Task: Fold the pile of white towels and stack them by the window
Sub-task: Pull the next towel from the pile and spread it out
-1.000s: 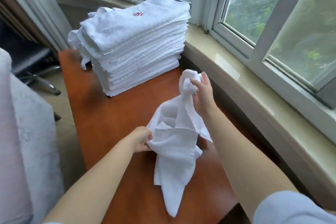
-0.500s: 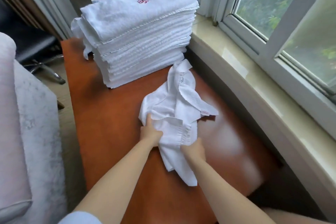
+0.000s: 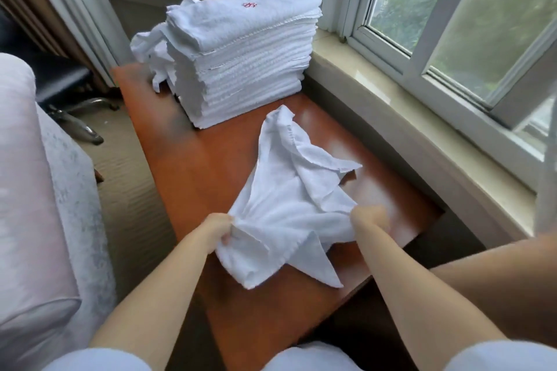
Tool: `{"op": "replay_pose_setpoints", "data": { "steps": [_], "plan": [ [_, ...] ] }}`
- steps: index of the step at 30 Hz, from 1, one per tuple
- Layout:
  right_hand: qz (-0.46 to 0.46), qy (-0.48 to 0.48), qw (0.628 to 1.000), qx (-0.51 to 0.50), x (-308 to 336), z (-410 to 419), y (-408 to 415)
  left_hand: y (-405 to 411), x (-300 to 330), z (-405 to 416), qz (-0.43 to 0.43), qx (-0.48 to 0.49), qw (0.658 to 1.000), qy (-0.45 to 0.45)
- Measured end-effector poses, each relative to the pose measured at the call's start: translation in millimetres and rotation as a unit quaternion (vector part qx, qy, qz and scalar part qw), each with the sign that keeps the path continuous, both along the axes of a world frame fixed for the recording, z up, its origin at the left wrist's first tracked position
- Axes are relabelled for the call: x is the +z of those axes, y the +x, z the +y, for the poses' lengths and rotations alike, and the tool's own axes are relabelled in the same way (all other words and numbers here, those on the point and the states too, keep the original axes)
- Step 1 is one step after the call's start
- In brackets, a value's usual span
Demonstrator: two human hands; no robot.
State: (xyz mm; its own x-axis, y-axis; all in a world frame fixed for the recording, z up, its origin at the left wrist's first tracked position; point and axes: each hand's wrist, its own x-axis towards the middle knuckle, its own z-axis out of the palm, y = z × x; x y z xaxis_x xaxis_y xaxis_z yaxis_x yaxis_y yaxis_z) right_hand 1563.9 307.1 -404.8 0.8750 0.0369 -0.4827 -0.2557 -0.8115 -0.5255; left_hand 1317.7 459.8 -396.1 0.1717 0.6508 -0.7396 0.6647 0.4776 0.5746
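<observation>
Orange-brown table beside windows

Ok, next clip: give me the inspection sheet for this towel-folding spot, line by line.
Surface: glossy orange-brown table set against the window sill.
Job's things: tall stack of folded towels at the far end by the window; one crumpled towel on the table, not yet folded.
Clutter: loose white cloth bunched behind the stack.
Grippers: left hand and right hand each grip a near edge of the crumpled towel.
Cables: nothing seen.
Surroundings: pale cushion at left, chair base on the floor.
</observation>
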Motion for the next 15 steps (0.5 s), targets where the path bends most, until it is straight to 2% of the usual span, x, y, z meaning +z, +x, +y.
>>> {"op": "replay_pose_setpoints", "data": {
  "steps": [2, 4, 6, 9, 12, 15],
  "plan": [
    [-0.026, -0.026, 0.999, -0.009, -5.7, -9.3, -16.8, -21.3, -1.6, -10.1, 0.094, -0.132, 0.983, -0.09],
    [-0.001, 0.007, 1.0, 0.028, -10.1, -8.2, -38.3, -26.4, -4.2, -13.6, 0.133, -0.166, 0.97, -0.118],
    [0.047, 0.054, 0.995, 0.069, -15.3, -2.1, -57.4, -17.8, -4.0, -13.3, 0.145, -0.181, 0.971, -0.059],
    [0.098, 0.113, 0.985, 0.09, -21.5, 12.0, -68.9, 5.9, -7.3, -7.6, 0.146, -0.177, 0.97, 0.084],
    [0.129, 0.158, 0.978, 0.053, -20.2, 32.1, -60.8, 26.7, -12.2, 5.8, 0.137, -0.18, 0.957, 0.179],
    [0.141, 0.222, 0.965, 0.002, -20.4, 54.0, -45.1, 51.9, -17.2, 28.3, 0.081, -0.173, 0.959, 0.21]
  ]
}}
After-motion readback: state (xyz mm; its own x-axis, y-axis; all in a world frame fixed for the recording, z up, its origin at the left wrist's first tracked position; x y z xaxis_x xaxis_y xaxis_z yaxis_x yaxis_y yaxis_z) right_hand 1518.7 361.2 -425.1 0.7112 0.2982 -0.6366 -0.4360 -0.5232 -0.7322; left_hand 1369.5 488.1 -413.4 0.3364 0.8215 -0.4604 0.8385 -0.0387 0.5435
